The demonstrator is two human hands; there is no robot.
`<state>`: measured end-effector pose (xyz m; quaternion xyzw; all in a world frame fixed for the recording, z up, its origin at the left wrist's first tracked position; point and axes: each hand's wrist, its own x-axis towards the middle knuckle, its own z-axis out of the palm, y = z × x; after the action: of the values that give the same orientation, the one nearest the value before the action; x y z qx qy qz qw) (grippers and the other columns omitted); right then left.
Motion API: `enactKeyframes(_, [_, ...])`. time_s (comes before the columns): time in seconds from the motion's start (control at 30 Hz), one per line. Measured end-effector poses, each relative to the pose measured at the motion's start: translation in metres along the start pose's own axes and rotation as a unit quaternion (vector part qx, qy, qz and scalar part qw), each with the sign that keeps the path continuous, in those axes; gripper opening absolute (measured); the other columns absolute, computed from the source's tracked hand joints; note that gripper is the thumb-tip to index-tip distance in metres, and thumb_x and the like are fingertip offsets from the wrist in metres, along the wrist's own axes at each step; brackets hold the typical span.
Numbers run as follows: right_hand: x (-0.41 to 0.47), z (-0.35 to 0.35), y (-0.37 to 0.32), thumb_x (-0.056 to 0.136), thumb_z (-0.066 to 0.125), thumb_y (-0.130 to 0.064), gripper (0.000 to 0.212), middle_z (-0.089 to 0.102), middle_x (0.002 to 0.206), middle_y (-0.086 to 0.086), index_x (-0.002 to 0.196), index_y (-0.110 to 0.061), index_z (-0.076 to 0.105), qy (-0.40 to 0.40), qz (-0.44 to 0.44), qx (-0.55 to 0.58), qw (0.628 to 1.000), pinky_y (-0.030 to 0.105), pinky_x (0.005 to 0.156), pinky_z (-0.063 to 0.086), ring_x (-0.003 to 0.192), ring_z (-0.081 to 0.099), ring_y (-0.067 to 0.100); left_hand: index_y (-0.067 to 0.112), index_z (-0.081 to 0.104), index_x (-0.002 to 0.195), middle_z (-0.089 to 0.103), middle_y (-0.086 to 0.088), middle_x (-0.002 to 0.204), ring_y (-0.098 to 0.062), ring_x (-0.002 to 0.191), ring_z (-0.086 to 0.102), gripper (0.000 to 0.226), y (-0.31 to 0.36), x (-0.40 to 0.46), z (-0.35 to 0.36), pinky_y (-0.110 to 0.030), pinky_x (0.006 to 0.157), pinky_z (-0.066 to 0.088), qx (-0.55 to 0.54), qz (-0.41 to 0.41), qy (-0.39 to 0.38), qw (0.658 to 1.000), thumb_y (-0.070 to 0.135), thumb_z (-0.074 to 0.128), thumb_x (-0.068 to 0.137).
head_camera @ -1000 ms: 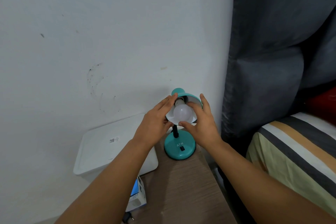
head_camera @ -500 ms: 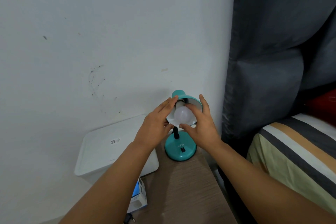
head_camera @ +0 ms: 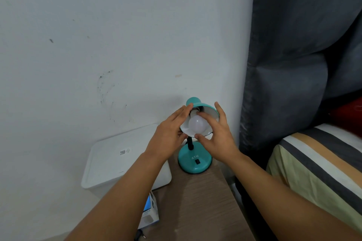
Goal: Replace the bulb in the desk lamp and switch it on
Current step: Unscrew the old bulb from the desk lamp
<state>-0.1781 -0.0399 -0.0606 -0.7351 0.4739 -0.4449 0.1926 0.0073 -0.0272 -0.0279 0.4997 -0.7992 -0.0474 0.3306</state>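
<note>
A teal desk lamp (head_camera: pixel 195 162) stands on the wooden table by the wall, its shade (head_camera: pixel 209 110) tipped toward me and a black switch (head_camera: pixel 197 161) on its base. A white bulb (head_camera: pixel 197 124) sits in the shade's socket, unlit. My right hand (head_camera: pixel 217 137) grips the bulb with thumb below and fingers above it. My left hand (head_camera: pixel 169 135) rests on the shade's left rim with straight fingers.
A white lidded bin (head_camera: pixel 117 160) stands left of the table (head_camera: pixel 199 201). A blue-and-white bulb box (head_camera: pixel 149 213) leans at the table's left edge, with a black plug (head_camera: pixel 140 236) below it. A dark curtain (head_camera: pixel 293 55) and a striped bed (head_camera: pixel 317 162) lie to the right.
My right fingers have shifted slightly around the bulb. The view has dipped a little. The left hand stays on the shade.
</note>
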Motion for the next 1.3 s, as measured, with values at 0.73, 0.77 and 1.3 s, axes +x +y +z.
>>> enactKeyframes(0.73, [0.001, 0.001, -0.004, 0.071, 0.085, -0.033, 0.072, 0.018, 0.159, -0.006, 0.131, -0.039, 0.046, 0.029, 0.040, 0.029, 0.998, 0.039, 0.110, 0.040, 0.141, 0.030, 0.015, 0.044, 0.023, 0.154, 0.040, 0.006, 0.157, -0.014, 0.135, 0.051, 0.090, 0.002, 0.001, 0.001, -0.036, 0.101, 0.053, -0.012, -0.005, 0.001, 1.000, 0.008, 0.073, 0.087])
enactKeyframes(0.77, [0.000, 0.000, -0.004, 0.073, 0.083, -0.030, 0.068, 0.016, 0.160, -0.004, 0.131, -0.040, 0.048, 0.028, 0.032, 0.023, 0.999, 0.040, 0.110, 0.040, 0.143, 0.029, 0.018, 0.042, 0.024, 0.154, 0.040, 0.006, 0.157, -0.014, 0.134, 0.051, 0.090, 0.003, 0.001, 0.001, -0.036, 0.101, 0.053, -0.014, -0.005, 0.002, 1.000, 0.008, 0.074, 0.087])
enactKeyframes(1.3, [-0.003, 0.007, -0.005, 0.071, 0.083, -0.037, 0.067, 0.019, 0.158, -0.005, 0.129, -0.035, 0.048, 0.058, 0.033, 0.001, 0.998, 0.040, 0.110, 0.037, 0.138, 0.033, 0.020, 0.047, 0.021, 0.153, 0.038, 0.005, 0.158, -0.016, 0.138, 0.048, 0.091, 0.003, 0.000, 0.003, -0.038, 0.103, 0.052, -0.008, -0.011, 0.002, 1.000, 0.010, 0.073, 0.088])
